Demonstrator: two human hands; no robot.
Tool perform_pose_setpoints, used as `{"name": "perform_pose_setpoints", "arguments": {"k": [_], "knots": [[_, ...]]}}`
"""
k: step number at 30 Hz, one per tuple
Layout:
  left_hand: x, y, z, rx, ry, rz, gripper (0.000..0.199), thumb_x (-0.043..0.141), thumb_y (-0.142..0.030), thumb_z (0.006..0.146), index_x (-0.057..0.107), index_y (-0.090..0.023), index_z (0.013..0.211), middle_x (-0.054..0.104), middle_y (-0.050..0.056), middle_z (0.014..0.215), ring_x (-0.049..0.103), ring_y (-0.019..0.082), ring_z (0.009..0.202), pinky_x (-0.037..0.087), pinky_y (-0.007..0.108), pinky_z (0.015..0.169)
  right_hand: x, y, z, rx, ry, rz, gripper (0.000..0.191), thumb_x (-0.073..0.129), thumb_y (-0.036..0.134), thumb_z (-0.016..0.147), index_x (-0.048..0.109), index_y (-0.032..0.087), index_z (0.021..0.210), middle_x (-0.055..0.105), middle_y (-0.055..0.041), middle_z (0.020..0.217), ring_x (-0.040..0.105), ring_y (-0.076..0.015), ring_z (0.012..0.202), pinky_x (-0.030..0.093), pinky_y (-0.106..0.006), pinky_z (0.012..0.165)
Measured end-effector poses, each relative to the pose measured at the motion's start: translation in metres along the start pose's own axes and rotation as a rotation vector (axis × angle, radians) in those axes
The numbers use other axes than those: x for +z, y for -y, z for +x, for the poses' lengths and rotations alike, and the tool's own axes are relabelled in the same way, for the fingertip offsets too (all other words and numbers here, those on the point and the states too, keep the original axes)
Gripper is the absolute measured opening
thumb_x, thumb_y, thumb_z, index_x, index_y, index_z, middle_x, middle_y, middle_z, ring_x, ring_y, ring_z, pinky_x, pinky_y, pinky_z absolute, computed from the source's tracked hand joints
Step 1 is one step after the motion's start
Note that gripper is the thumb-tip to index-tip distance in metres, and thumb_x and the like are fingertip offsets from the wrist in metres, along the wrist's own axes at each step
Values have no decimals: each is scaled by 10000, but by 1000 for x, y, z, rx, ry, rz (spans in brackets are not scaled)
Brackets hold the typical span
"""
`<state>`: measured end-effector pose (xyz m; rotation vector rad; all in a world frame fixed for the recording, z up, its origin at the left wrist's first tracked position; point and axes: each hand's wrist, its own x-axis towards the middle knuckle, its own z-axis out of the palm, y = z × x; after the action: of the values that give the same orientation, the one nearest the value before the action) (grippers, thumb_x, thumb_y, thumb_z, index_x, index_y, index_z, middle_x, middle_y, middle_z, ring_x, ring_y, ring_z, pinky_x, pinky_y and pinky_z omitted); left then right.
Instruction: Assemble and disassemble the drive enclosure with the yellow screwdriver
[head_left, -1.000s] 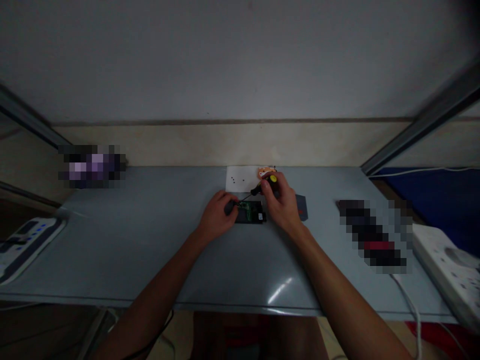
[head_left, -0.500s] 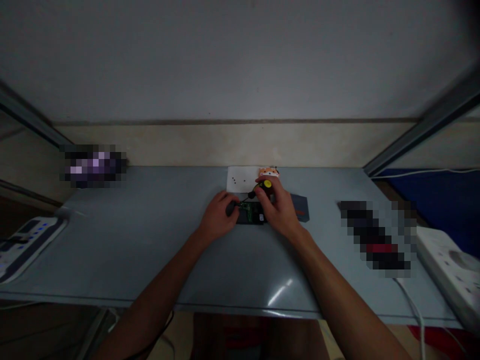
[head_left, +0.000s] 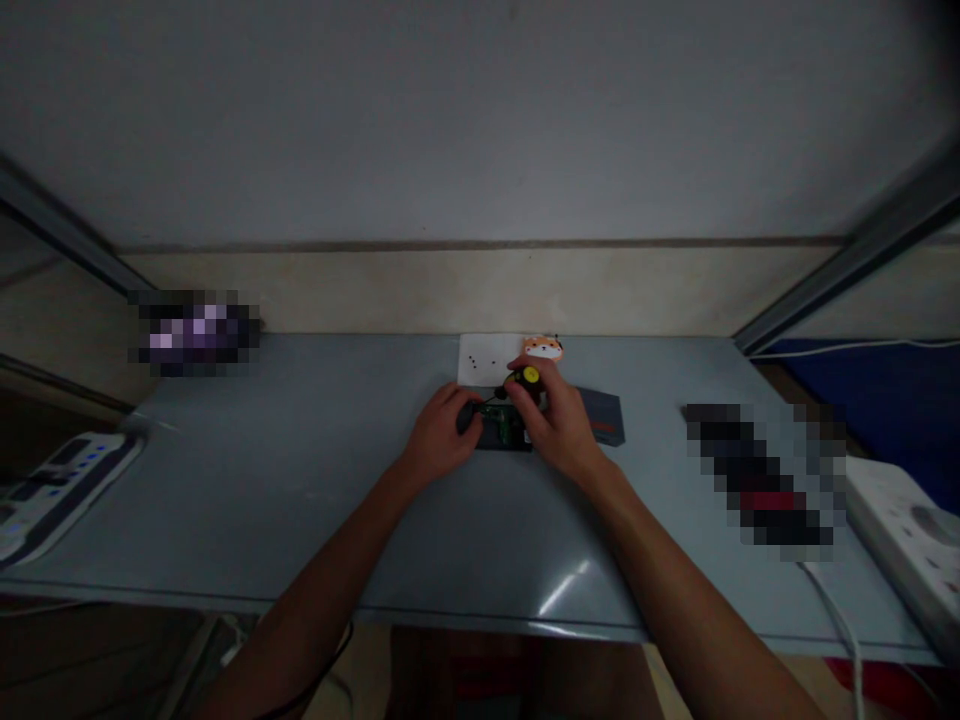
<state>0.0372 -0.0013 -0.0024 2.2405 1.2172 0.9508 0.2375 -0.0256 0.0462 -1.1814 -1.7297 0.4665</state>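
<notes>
My right hand (head_left: 553, 415) is closed around a screwdriver (head_left: 529, 378) with a black and yellow handle. Its thin shaft slants down and left to the left part of a green circuit board (head_left: 508, 425) in a flat dark casing (head_left: 495, 440). At the left end of the casing, the fingers of my left hand (head_left: 442, 430) pinch a dark rounded piece (head_left: 468, 416); I cannot tell whether it belongs to the casing. Behind lies a white sheet (head_left: 484, 375) with several tiny dark screws (head_left: 472, 361). A flat grey panel (head_left: 604, 415) shows right of my right hand.
An orange and white animal-faced item (head_left: 543, 348) sits beside the sheet. Power strips stand at the left (head_left: 67, 490) and right (head_left: 900, 530) of the grey table (head_left: 300, 480). Blurred-out objects lie at the back left (head_left: 199, 335) and right (head_left: 761, 475). A wall rises behind.
The view has shifted slightly, moving everything a little to the right. My right hand sits slightly differently around the screwdriver handle; my left hand keeps its hold.
</notes>
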Motion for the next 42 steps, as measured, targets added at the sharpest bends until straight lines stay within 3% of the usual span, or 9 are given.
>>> {"name": "perform_pose_setpoints", "arguments": {"k": [4,10,19,31,39,42], "knots": [[0,0,0,-4,2,0,210,613,-151,934,666,-212,1127,656,81,1133,624,262,1132,507,448,1053,1,1,0,-8,26,-10,257,595,413,1005,635,275,1218,730,-43,987,657,-182,760,498,-312,692],[0,-1,0,-8,0,11,246,610,-146,939,644,-224,1170,654,69,1136,619,253,1133,511,435,1040,-7,-2,3,48,-135,50,217,601,406,1001,634,281,1176,721,-50,1056,666,-182,812,511,-305,674],[2,3,1,-22,-67,-79,89,661,-200,963,690,-212,1046,651,42,1059,645,203,1030,534,383,971,-6,-4,5,73,-185,161,194,589,401,1007,624,270,1145,686,-24,990,644,-160,772,518,-324,697],[2,3,1,23,-212,-31,62,716,-184,920,727,-213,974,650,28,988,656,178,936,559,343,897,-9,1,3,70,-173,162,211,592,410,1008,626,271,1164,692,-43,1030,659,-177,835,536,-325,706],[1,1,0,41,-226,-25,39,726,-218,926,729,-214,964,650,26,965,651,173,906,563,337,870,-14,8,3,67,-159,103,208,605,409,1000,634,272,1154,700,-28,973,665,-157,737,511,-296,634],[-2,-2,-1,-13,-181,-10,185,739,-230,906,725,-224,1091,647,36,1012,647,196,951,557,369,906,-14,8,3,65,-159,91,211,604,420,999,636,273,1148,705,-31,976,670,-160,743,511,-295,635]]}}
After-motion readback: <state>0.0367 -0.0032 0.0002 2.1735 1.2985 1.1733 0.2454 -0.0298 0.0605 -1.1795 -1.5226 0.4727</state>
